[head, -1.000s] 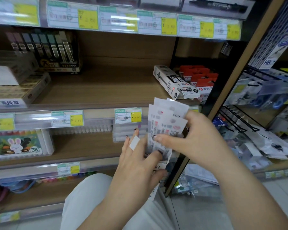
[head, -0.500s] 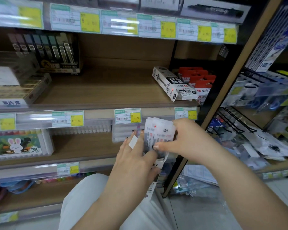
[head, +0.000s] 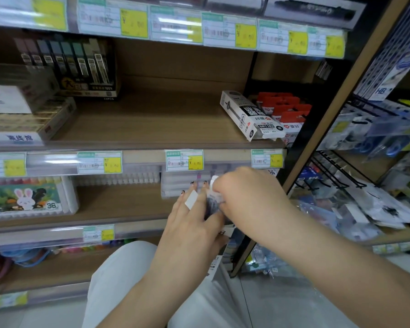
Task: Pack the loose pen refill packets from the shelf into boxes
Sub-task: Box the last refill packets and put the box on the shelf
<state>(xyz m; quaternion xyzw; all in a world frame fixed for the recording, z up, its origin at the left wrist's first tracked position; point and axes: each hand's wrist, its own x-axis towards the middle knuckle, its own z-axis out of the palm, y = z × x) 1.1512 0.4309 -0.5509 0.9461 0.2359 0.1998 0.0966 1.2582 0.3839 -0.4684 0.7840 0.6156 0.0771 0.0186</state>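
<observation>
I see both hands meeting just in front of the lower shelf's front edge, at its right end. The left hand (head: 192,228) reaches up with its fingers fairly straight behind a bundle of refill packets (head: 211,204), and its thumb folds across the front, so it grips the bundle. The right hand (head: 249,197) comes in from the right with its fingers curled down over the top of the same bundle, pinching it. The packets are blurred and mostly covered, and I can't read their print. A white strip (head: 191,199) wraps one finger of the left hand. Below that hand the end of a white carton (head: 219,261) pokes out with dark print I can't make out. I cannot tell whether the hand holds it.

On the upper shelf (head: 152,124), near its right front corner, a long white-and-black box (head: 251,117) lies at a slant, and its end label shows a code starting "GR11". Red-topped packs (head: 285,110) stand just beside it to the right. At the back left a dark display of lead tubes (head: 81,65) has "100%" on its base.

Price tags (head: 184,160) line the shelf's front edge, each with a green header, a barcode and a yellow patch with a ¥ sign. At the lower shelf's left end sits a crayon box (head: 26,197) with a rabbit and "36". A card (head: 381,89) on the rack at far right reads "HB".
</observation>
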